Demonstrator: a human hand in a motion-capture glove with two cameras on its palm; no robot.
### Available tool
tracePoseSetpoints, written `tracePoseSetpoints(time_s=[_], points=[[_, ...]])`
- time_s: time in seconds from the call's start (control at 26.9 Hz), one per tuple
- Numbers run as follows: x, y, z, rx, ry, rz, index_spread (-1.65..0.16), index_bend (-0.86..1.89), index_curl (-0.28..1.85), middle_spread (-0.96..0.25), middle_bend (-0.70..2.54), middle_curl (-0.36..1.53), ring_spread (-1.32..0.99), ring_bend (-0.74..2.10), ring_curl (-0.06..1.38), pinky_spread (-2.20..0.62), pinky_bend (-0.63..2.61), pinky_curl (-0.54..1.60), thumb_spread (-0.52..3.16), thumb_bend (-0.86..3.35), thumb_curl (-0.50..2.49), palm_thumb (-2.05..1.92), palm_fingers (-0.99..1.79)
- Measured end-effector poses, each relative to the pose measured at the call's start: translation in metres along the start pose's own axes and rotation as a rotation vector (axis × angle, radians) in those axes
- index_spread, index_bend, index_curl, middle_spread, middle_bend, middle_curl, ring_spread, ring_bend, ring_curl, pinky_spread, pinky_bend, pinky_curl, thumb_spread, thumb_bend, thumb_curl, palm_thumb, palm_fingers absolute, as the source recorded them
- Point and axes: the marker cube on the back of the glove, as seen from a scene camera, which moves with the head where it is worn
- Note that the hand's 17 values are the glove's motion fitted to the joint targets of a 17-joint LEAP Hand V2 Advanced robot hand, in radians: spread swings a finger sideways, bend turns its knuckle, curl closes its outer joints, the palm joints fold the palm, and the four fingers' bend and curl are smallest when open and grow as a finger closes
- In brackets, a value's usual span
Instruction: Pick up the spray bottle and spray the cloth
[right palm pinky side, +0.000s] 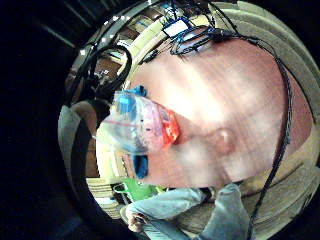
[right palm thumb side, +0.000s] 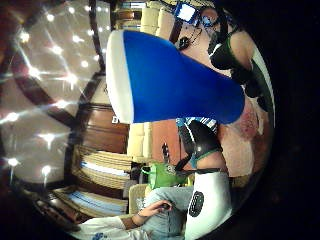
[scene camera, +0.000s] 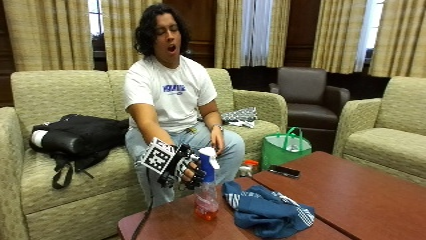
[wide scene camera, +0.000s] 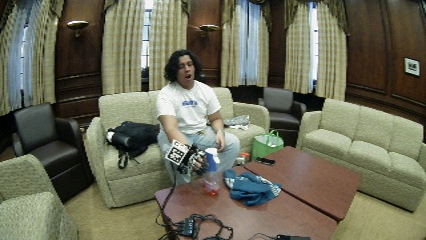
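Observation:
In the outside view a person sits on a sofa behind a red-brown table (scene camera: 359, 195). Their gloved right hand (scene camera: 188, 170) grips the neck of a spray bottle (scene camera: 206, 200), just under its blue and white spray head. The bottle is clear, with orange liquid at its bottom, and stands upright at the table's near corner. I cannot tell whether its base touches the table. A crumpled blue cloth (scene camera: 266, 210) lies on the table right beside the bottle. The thumb side palm view is filled by the blue spray head (right palm thumb side: 170, 80). The little finger side palm view looks down the bottle's body (right palm pinky side: 142, 127).
A black phone (scene camera: 284, 171) lies on the table beyond the cloth. A green bag (scene camera: 285, 147) stands on the floor by the sofa, and a black backpack (scene camera: 76, 137) lies on the seat. A tangle of cables (wide scene camera: 200, 225) sits at the table's front edge.

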Motion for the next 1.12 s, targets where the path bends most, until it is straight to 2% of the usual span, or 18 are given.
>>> tracePoseSetpoints(time_s=[0.67,1.12], points=[[-0.013,-0.035,0.032,-0.043,-0.239,0.035,-0.34,0.15,0.29,-0.19,0.21,0.44,-0.20,0.39,0.38,-0.05,0.21,0.32,0.96,-0.03,0.42,0.82,0.94],[-0.014,-0.063,0.050,-0.110,-0.253,-0.094,-0.36,0.10,0.28,-0.21,0.19,0.43,-0.21,0.41,0.38,-0.04,0.21,0.32,0.90,-0.03,0.40,0.78,0.93]])
